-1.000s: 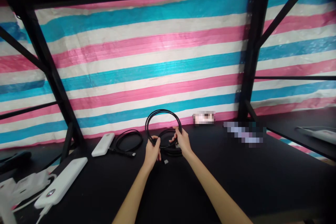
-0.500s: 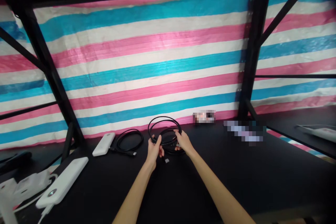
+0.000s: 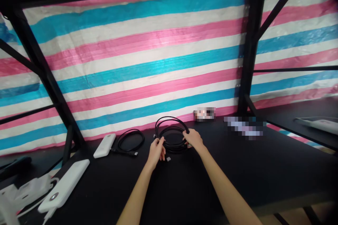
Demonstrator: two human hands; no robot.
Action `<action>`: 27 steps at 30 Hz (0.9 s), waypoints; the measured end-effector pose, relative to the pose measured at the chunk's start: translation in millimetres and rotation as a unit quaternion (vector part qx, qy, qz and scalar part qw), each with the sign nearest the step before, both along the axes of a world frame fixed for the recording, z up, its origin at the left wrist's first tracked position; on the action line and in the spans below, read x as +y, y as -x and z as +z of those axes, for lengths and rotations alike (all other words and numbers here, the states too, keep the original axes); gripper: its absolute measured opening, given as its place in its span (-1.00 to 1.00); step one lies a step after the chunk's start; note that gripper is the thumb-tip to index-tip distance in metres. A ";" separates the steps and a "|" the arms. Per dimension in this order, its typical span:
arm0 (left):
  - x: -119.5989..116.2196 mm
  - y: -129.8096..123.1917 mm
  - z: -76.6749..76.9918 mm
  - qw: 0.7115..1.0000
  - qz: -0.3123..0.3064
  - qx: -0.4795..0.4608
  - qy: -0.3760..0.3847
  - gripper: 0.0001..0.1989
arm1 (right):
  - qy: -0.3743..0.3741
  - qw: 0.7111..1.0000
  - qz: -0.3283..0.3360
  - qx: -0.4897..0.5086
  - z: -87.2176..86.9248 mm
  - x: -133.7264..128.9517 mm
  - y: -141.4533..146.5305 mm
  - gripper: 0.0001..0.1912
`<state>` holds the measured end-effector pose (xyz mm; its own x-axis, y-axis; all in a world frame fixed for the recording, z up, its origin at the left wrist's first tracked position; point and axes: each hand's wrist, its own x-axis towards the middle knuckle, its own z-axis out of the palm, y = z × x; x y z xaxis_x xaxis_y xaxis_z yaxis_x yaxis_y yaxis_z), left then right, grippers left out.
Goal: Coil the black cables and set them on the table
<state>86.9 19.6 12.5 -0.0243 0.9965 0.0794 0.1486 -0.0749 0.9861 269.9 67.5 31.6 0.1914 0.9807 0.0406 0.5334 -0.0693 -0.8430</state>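
Note:
A looped black cable [image 3: 169,118] is held up between my two hands near the back of the black table. My left hand [image 3: 156,150] pinches its left side, and my right hand [image 3: 193,138] grips the right side. Behind and below the raised loops, more black coils lie on the table; whether they belong to the same cable is unclear. A small grey connector [image 3: 168,159] rests just right of my left fingertips. To the left lies another coiled black cable [image 3: 131,130] with a light plug end.
Two white power banks [image 3: 105,146] [image 3: 64,185] lie at the left, beside white chargers [image 3: 33,187]. Blurred items [image 3: 204,114] [image 3: 244,126] sit at the back right. Black frame posts [image 3: 245,49] rise before a striped sheet [image 3: 148,70].
Both hands have shifted slightly right, the right one more, and stand farther apart. The held loops have moved right with them. The camera view has tilted a little.

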 end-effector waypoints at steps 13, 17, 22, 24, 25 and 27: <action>-7.9 5.7 3.9 0.945 0.061 0.320 0.010 -0.44 | 0.013 0.979 -0.039 -0.200 2.3 -4.4 2.7 -0.65; -5.1 8.1 2.3 0.940 0.106 0.324 0.005 -0.51 | 0.019 0.977 -0.030 -0.213 2.3 -6.2 3.2 -0.63; -1.7 15.3 0.7 0.911 0.177 0.372 0.006 -0.59 | 0.001 0.972 -0.040 -0.232 5.3 -10.3 4.4 -0.63; -3.0 16.8 2.6 0.906 0.181 0.382 0.006 -0.57 | 0.002 0.970 -0.048 -0.239 6.9 -11.7 5.2 -0.61; -4.2 17.1 4.0 0.906 0.180 0.383 0.009 -0.55 | 0.014 0.969 -0.045 -0.241 7.7 -12.4 5.5 -0.58; -6.7 16.6 6.7 0.907 0.175 0.383 0.021 -0.52 | 0.046 0.968 -0.032 -0.244 9.0 -13.3 6.1 -0.52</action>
